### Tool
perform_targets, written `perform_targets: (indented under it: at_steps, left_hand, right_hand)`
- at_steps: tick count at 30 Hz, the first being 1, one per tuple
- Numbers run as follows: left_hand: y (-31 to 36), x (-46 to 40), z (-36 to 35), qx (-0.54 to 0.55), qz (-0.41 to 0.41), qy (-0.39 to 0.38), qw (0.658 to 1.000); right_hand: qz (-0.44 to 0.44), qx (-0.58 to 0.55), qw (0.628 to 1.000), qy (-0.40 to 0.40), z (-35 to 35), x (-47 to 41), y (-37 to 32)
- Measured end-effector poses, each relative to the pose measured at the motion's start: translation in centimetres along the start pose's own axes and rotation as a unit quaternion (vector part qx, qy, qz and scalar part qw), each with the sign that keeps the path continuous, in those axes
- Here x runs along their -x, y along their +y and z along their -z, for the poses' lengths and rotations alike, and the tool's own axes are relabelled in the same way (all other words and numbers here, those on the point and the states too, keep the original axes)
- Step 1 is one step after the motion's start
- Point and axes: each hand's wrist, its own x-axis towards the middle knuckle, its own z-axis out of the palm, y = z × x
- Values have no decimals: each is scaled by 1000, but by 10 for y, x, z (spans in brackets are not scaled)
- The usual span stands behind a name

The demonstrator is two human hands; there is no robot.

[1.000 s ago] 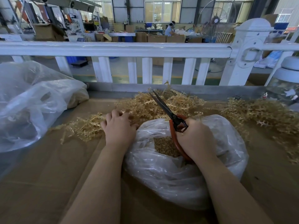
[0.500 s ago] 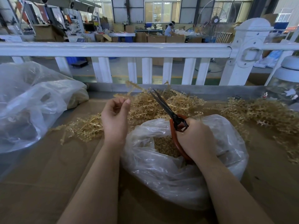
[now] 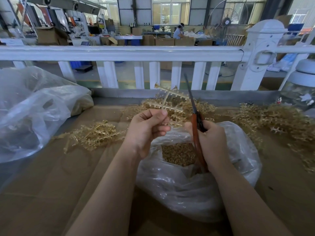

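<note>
Head camera view, looking down at a cardboard-covered bench (image 3: 51,193). The left hand (image 3: 146,132) is curled up, thumb and fingers pinching the bottom stem of a gold plastic sprue (image 3: 167,97), one of those cross-shaped frames with little nubs along the arms. It's held upright over the bench, just beyond the open clear bag (image 3: 187,193) that sits between the forearms.

The right hand (image 3: 211,143) is wrapped round the orange handles of the scissors (image 3: 194,132). The blades point up and away, just to the right of the sprue, close but I can't see them touching it. The two hands are near each other, not in contact.

Stuff that's hard to read: the blades are seen pretty much edge-on as one dark line, so honestly can't tell if they're apart or together. The handle loops are buried behind the right hand's fingers and the bag's rim. The sprue's stem end disappears inside the left fist, and the sprue itself is a bit blurry. Small gold bits (image 3: 177,154) sit inside the bag, too tiny to make out individually.
</note>
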Motion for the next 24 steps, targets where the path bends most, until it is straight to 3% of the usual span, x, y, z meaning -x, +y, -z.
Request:
perform_targets:
  at_steps: [5,9,17,24]
  left_hand:
    - [-5,0,-2,-24,6,-17,1000]
    - [-5,0,0,-36,14,-23,999]
    - [-5,-1,1,-35,17,-19,999]
    - [1,-6,17,35,-71,100,992]
  right_hand:
    - [-34,-180,983,-21,3,3,-4]
    - [-55,-255,965,-27,5,3,-7]
    - [-49,-267,962,-41,6,1,-5]
    - [-52,-254,965,-42,6,0,-1]
